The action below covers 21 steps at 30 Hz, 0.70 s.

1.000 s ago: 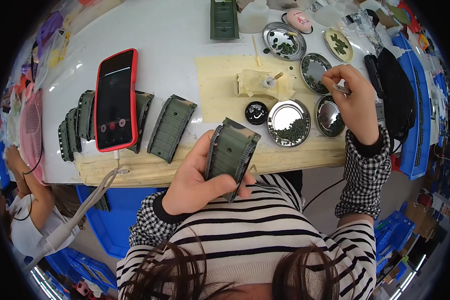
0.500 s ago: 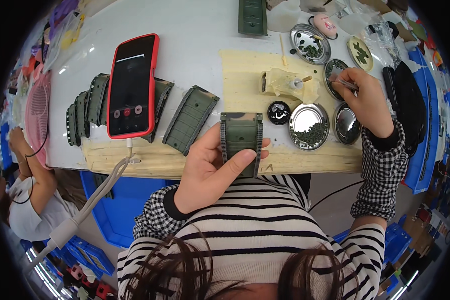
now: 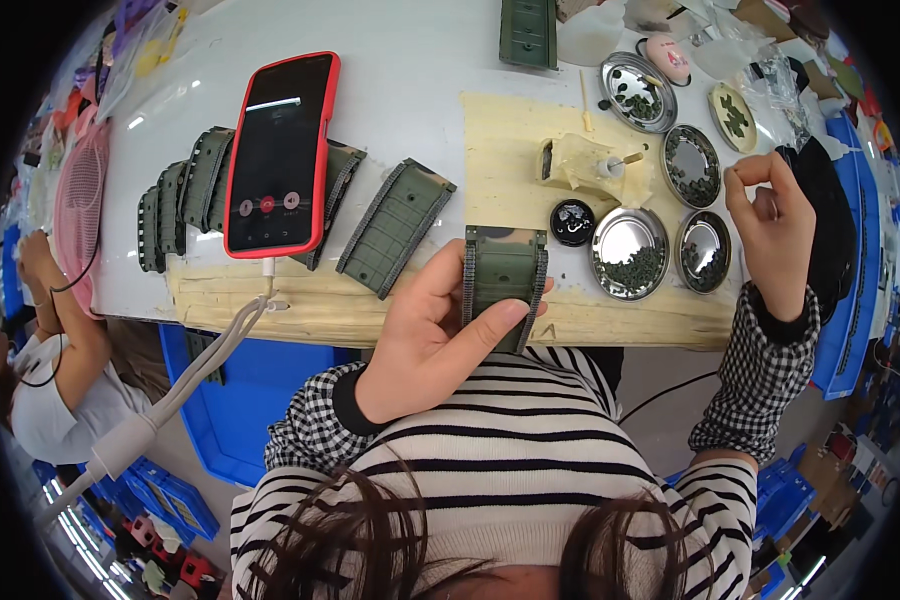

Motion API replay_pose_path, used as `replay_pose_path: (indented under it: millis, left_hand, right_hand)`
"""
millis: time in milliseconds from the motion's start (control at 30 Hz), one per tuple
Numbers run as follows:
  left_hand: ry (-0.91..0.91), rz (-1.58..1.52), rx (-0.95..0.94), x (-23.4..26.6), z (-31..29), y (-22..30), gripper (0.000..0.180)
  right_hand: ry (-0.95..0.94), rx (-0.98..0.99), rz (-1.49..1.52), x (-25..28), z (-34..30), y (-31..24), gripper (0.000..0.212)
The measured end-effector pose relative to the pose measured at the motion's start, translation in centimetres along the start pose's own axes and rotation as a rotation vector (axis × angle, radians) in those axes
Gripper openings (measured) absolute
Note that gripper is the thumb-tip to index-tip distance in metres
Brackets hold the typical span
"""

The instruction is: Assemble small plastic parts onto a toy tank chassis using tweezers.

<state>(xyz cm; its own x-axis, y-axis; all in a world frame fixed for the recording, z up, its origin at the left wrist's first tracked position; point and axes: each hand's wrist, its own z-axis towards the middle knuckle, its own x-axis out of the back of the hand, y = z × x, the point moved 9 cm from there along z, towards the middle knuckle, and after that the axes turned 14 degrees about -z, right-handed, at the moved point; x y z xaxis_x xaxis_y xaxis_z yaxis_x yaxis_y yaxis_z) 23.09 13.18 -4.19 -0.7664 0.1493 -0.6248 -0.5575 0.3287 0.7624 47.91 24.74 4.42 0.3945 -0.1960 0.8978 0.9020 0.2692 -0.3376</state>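
My left hand [image 3: 420, 350] grips a green camouflage plastic panel [image 3: 506, 268] with dark ribbed side edges, thumb across its lower part. Over to the right, my right hand [image 3: 778, 230] is raised beside the dishes with its fingers curled and pinched together; anything between the fingertips is too small to make out. Closest to it are a round metal dish [image 3: 718, 180] and a second dish [image 3: 703, 285], both holding small dark green pieces. A larger shiny dish [image 3: 620, 235] with more such pieces lies between the hands, next to a small black pot [image 3: 572, 222].
A phone in a red case [image 3: 280, 160] stands at the left with a white cable [image 3: 210, 365]. Behind it lie several similar panels [image 3: 398, 230]. A tape-wrapped holder [image 3: 585, 165] carries a thin stick. Another person's arm [image 3: 55, 300] shows at far left.
My right hand has lifted away from the upper dish and moved right, its fingers now more curled. The left hand still holds the panel; the whole view has shifted slightly.
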Motion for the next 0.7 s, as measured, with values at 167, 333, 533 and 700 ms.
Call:
replay_pose_path:
  millis: [167, 333, 533, 700]
  left_hand:
    - [0.102, -0.121, -0.141, -0.9, 0.0, 1.1, 0.046]
    - [-0.056, -0.017, 0.026, -1.2, -0.1, -0.4, 0.026]
    - [-0.018, 0.099, -0.109, -0.3, 0.4, -0.1, 0.023]
    - [-0.025, 0.083, -0.060, -0.7, 0.3, 0.3, 0.023]
  right_hand:
    - [-0.021, 0.114, 0.153, 0.7, -4.2, -8.3, 0.013]
    - [-0.085, 0.211, 0.428, -2.0, -5.5, -13.4, 0.017]
    - [-0.091, 0.183, 0.577, -3.7, -6.2, -13.7, 0.018]
    - [-0.057, 0.224, 0.515, -3.6, -6.4, -13.9, 0.022]
